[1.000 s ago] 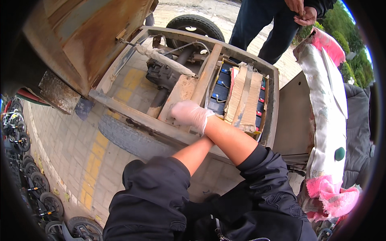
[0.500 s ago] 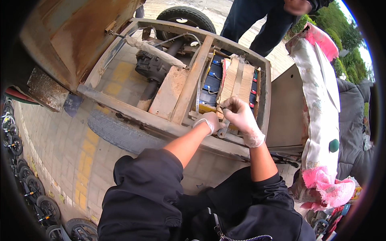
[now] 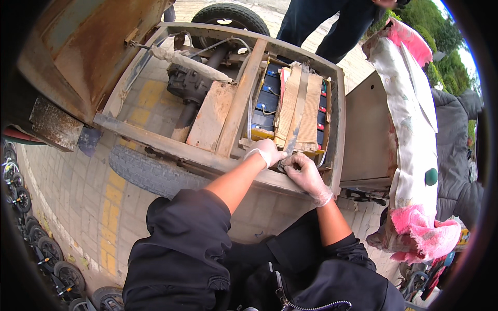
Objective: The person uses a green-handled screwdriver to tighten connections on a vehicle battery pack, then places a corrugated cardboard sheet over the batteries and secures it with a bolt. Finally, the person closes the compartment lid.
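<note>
Strap (image 3: 294,120) lies over cardboard (image 3: 310,115), centre-right; near-end fastening unclear. My left hand (image 3: 267,152), right hand (image 3: 306,176) there; can't tell grips.

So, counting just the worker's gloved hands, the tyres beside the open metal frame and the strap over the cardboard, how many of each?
Gloved hands: 2 (left hand, right hand)
Tyres: 2 (far tyre, near tyre)
Flat strap: 1
Total: 5

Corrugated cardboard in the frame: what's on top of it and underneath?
On top, a flat grey strap runs lengthwise over the cardboard. Batteries show beyond both long edges; what lies directly underneath is covered.
</note>
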`<control>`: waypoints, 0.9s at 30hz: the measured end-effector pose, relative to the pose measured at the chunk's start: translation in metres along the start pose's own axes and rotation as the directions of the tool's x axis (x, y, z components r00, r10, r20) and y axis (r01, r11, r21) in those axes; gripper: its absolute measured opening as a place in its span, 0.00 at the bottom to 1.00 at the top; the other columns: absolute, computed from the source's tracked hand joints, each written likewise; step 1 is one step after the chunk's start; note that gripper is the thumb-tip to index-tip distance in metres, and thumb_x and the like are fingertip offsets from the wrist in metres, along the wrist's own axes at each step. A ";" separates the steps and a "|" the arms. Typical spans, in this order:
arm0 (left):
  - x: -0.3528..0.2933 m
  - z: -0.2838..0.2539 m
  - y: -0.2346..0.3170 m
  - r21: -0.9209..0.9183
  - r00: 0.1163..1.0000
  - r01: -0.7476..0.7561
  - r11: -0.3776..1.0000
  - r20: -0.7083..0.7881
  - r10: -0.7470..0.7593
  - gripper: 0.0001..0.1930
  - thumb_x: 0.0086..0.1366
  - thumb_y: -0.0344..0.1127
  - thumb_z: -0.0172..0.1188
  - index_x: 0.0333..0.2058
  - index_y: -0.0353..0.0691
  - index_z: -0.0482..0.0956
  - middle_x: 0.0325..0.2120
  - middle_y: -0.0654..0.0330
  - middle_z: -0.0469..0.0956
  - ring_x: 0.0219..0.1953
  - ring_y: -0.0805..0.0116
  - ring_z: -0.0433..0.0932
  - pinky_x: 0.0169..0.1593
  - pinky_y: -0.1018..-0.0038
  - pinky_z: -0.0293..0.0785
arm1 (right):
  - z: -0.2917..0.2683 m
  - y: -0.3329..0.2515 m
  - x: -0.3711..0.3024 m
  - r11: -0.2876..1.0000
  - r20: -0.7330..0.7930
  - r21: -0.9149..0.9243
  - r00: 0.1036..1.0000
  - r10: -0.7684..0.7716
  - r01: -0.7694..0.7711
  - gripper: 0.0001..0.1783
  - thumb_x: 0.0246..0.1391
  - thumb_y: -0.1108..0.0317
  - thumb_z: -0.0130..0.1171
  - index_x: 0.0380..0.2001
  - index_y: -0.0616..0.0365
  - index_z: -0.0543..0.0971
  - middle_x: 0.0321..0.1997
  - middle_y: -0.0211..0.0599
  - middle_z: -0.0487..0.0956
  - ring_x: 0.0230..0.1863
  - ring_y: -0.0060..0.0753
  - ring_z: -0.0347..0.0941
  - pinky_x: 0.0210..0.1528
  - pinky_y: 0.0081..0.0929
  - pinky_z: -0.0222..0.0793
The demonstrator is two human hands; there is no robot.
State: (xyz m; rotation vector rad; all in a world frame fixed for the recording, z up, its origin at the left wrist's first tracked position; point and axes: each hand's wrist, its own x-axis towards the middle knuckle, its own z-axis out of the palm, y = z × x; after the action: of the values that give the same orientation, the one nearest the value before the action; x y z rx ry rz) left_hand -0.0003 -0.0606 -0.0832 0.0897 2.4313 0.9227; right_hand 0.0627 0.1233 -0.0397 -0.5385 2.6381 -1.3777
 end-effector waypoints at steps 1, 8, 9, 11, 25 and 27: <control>-0.001 -0.001 0.000 -0.002 1.000 -0.007 1.000 0.002 0.007 0.26 0.61 0.61 0.64 0.29 0.38 0.88 0.27 0.48 0.85 0.32 0.51 0.83 0.41 0.61 0.77 | 0.001 0.000 -0.001 1.000 -0.017 -0.015 1.000 0.026 -0.026 0.05 0.53 0.76 0.64 0.35 0.62 0.83 0.35 0.38 0.81 0.37 0.30 0.78 0.44 0.27 0.74; -0.003 -0.008 0.003 -0.028 0.999 -0.002 1.000 0.055 0.004 0.27 0.60 0.62 0.65 0.32 0.39 0.88 0.31 0.47 0.84 0.36 0.51 0.83 0.44 0.61 0.77 | 0.001 -0.002 -0.005 0.994 -0.066 -0.106 0.998 -0.007 0.000 0.05 0.50 0.77 0.66 0.33 0.62 0.84 0.32 0.39 0.81 0.35 0.33 0.78 0.42 0.28 0.74; -0.005 -0.008 0.003 -0.022 0.999 -0.017 1.000 0.035 0.018 0.28 0.60 0.62 0.64 0.29 0.38 0.88 0.26 0.48 0.84 0.31 0.52 0.83 0.41 0.61 0.77 | 0.000 -0.003 -0.006 0.990 -0.064 -0.140 0.998 -0.015 0.006 0.05 0.50 0.77 0.66 0.33 0.62 0.84 0.31 0.39 0.81 0.34 0.32 0.78 0.41 0.27 0.74; -0.006 -0.007 0.002 -0.032 0.999 -0.040 0.999 0.022 0.041 0.28 0.59 0.63 0.64 0.28 0.38 0.88 0.26 0.48 0.84 0.31 0.53 0.83 0.40 0.61 0.76 | 0.001 -0.006 -0.007 0.983 -0.093 -0.179 0.995 -0.047 0.030 0.05 0.49 0.75 0.67 0.31 0.61 0.84 0.29 0.39 0.79 0.33 0.38 0.77 0.39 0.32 0.73; -0.007 -0.009 0.005 -0.017 0.999 -0.039 0.999 0.014 0.040 0.27 0.59 0.62 0.66 0.24 0.38 0.87 0.24 0.48 0.83 0.30 0.53 0.82 0.39 0.62 0.76 | 0.007 -0.031 -0.002 0.876 -0.076 -0.432 0.976 0.204 -0.217 0.14 0.51 0.59 0.66 0.30 0.61 0.84 0.31 0.52 0.82 0.35 0.56 0.80 0.43 0.45 0.76; -0.007 -0.008 0.003 -0.016 0.999 -0.047 0.999 0.013 0.047 0.27 0.59 0.61 0.65 0.25 0.38 0.87 0.25 0.48 0.83 0.30 0.52 0.82 0.40 0.61 0.76 | -0.003 -0.035 0.002 0.893 0.031 -0.383 0.963 0.269 -0.237 0.14 0.52 0.59 0.66 0.33 0.60 0.85 0.34 0.53 0.83 0.39 0.55 0.80 0.46 0.44 0.76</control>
State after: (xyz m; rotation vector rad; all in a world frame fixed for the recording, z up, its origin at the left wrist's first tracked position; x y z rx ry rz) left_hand 0.0009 -0.0646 -0.0726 0.1470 2.4188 0.9588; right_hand 0.0693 0.1069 -0.0090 -0.2623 2.7904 -0.7612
